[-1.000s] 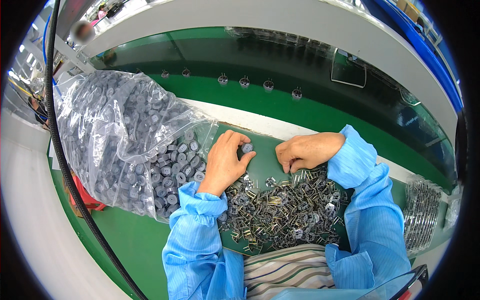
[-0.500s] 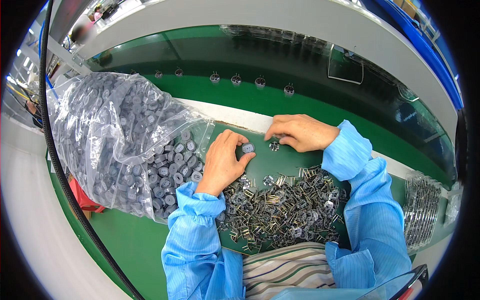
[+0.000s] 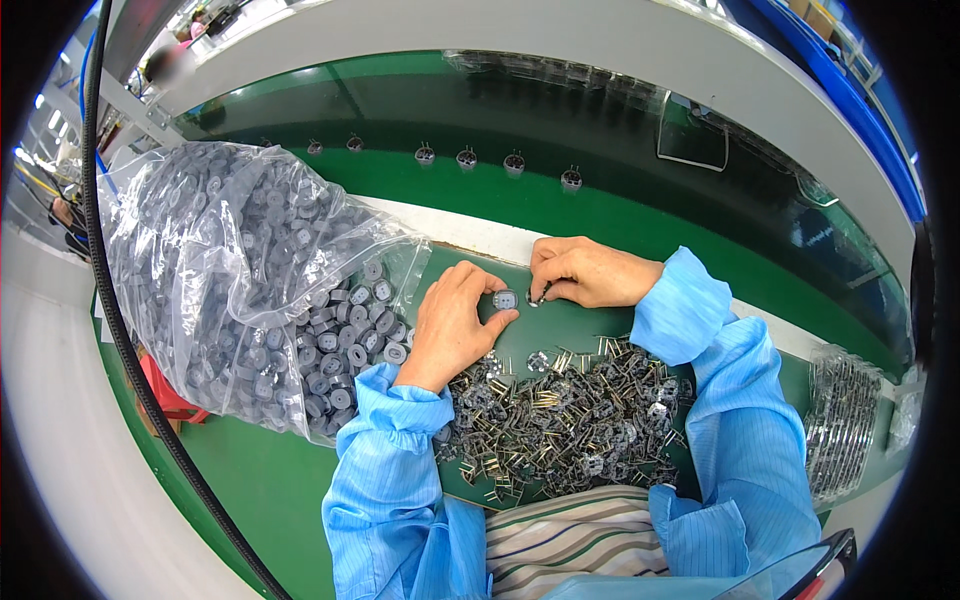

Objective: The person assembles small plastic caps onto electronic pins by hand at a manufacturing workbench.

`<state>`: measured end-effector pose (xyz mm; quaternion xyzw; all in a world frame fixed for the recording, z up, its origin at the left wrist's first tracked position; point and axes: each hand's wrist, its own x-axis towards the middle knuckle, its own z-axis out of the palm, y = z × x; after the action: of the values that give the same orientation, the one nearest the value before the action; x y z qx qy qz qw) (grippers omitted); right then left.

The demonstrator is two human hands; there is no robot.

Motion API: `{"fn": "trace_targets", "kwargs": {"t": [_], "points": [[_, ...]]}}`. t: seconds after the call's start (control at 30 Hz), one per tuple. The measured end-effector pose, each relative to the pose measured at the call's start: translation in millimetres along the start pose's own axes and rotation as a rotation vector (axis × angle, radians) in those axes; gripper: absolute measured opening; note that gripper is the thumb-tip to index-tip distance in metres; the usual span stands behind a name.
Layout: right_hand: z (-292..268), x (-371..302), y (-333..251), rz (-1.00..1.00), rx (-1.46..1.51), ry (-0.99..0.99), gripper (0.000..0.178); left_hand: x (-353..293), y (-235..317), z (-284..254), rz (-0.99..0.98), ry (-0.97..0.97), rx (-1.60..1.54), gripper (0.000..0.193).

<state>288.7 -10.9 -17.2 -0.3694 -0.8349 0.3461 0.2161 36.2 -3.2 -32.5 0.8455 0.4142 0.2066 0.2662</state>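
Between the thumb and forefinger of my left hand (image 3: 450, 325) is a small grey round plastic cap (image 3: 506, 299), its recessed face with holes turned up. My right hand (image 3: 590, 272) pinches a small dark pin part (image 3: 537, 297) just to the right of the cap, a little apart from it. The fingers partly hide this part. Below both hands, a heap of black parts with brass-coloured pins (image 3: 570, 420) covers the green work surface. Left of my left hand, a clear plastic bag (image 3: 230, 270) lies open, with many grey caps (image 3: 350, 340) in its mouth.
Beyond a white ledge (image 3: 480, 234), several assembled pieces (image 3: 514, 163) stand in a row on a green belt (image 3: 400, 180). Stacked clear trays (image 3: 845, 425) lie at the right. A black cable (image 3: 130, 360) hangs down the left side. A red object (image 3: 165, 390) shows under the bag.
My right hand has moved slightly left and its fingers have closed on the pin part, bringing it nearer the cap. The row of pieces on the belt has shifted a little left.
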Motion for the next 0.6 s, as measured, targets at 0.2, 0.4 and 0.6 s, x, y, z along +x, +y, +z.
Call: {"fn": "trace_targets", "kwargs": {"t": [0.2,0.4,0.6], "points": [[-1,1,-30,0.259,-0.138,-0.012,0.018,1,0,-1,0.025,0.021,-0.009,0.033],[19,-3,-7,0.077,-0.224,0.092,0.016,0,-1,1,0.067,0.041,0.022,0.033],[22,0,-9,0.125,0.007,0.188,0.012,-3,0,7,0.123,0.106,0.017,0.034]]}}
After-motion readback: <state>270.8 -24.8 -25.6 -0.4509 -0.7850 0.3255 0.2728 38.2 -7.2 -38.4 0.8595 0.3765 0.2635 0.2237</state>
